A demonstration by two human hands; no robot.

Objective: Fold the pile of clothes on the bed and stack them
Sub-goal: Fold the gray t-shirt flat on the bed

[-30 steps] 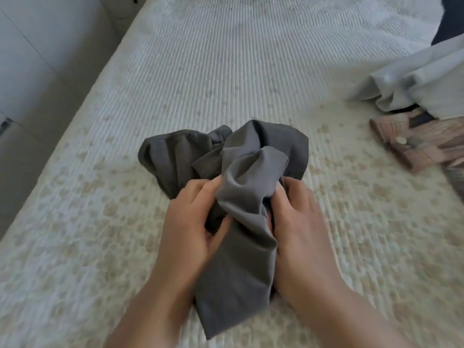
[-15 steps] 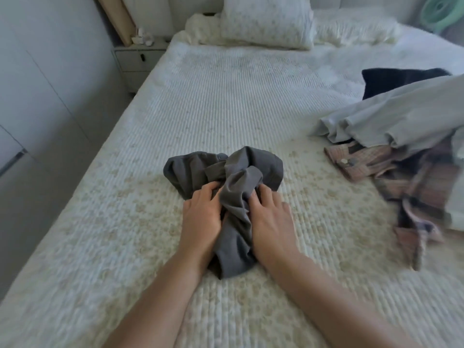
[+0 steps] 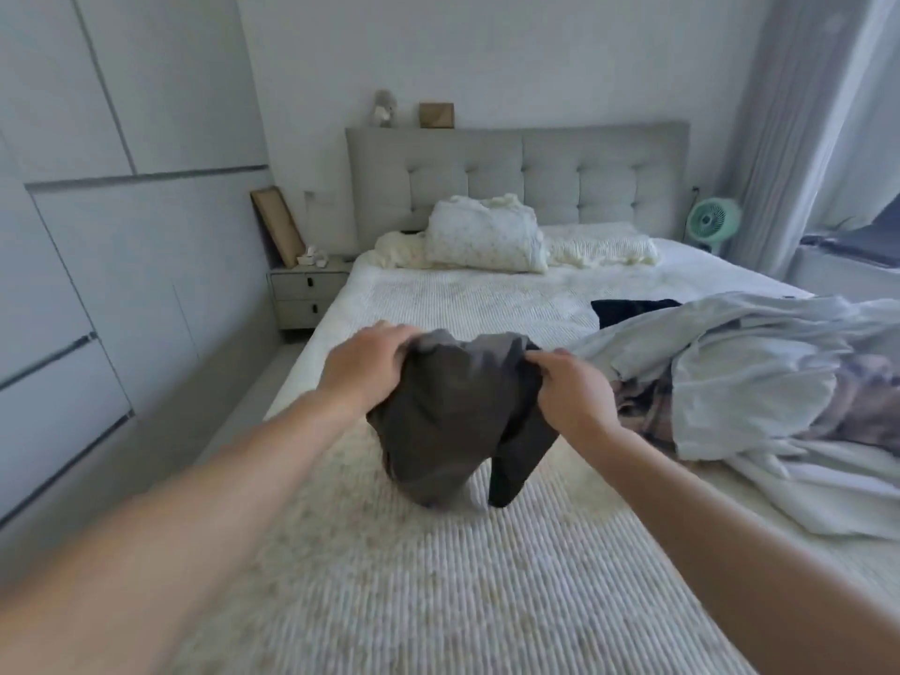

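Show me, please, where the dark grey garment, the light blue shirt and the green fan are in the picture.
dark grey garment [image 3: 450, 411]: head view, middle of the hanging cloth.
light blue shirt [image 3: 750, 367]: head view, its broad top surface.
green fan [image 3: 715, 220]: head view, centre of its round grille.

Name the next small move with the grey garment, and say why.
Probably pull the two hands apart and give the grey garment a shake to open it. The left hand and right hand each grip a top edge, and the cloth hangs bunched above the bed, too crumpled to fold.
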